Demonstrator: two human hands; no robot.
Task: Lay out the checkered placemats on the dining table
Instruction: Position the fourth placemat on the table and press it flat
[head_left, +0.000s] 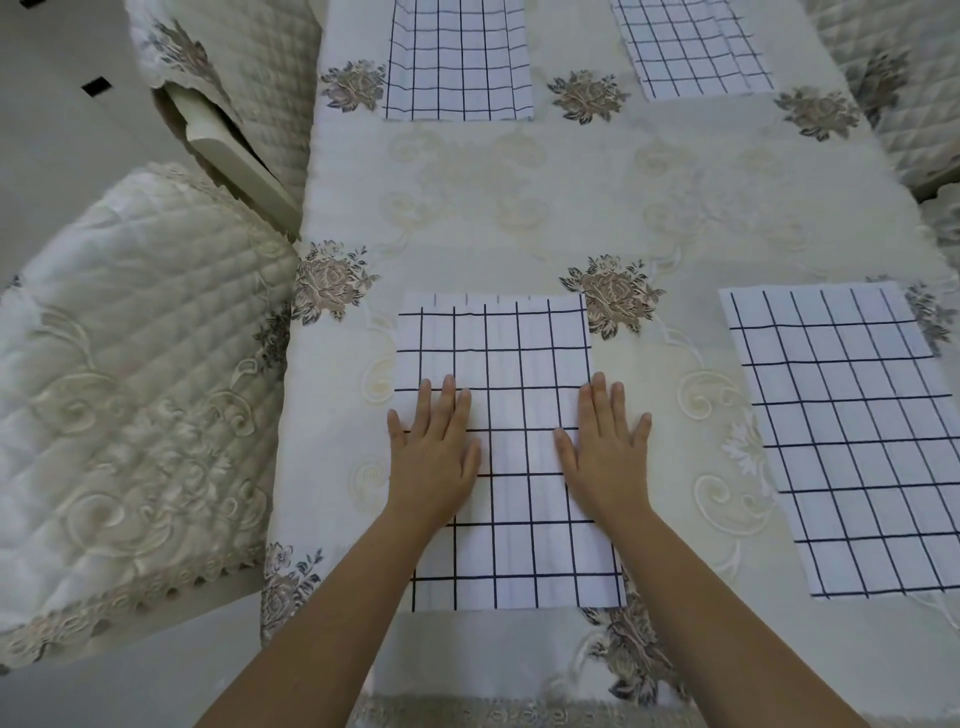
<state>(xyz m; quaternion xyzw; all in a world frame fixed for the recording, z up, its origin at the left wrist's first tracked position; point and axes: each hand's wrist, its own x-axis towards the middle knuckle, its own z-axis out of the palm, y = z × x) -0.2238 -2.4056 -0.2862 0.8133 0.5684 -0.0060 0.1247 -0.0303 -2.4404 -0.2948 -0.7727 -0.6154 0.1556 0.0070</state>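
Observation:
A white placemat with a dark grid (511, 374) lies flat on the near left part of the dining table (597, 182). My left hand (434, 452) rests palm down on its left edge, fingers spread. My right hand (605, 452) presses flat on its right edge, partly over the tablecloth. A second checkered placemat (852, 431) lies to the near right. Two more checkered placemats sit at the far side, one at far left (457, 57) and one at far right (685, 47), the latter with a folded or overlapping edge.
The table wears a cream cloth embroidered with flowers (608, 291). A chair with a quilted cream cover (130, 389) stands at the left, another chair (234, 93) behind it. More quilted chair covers (914, 78) show at the far right.

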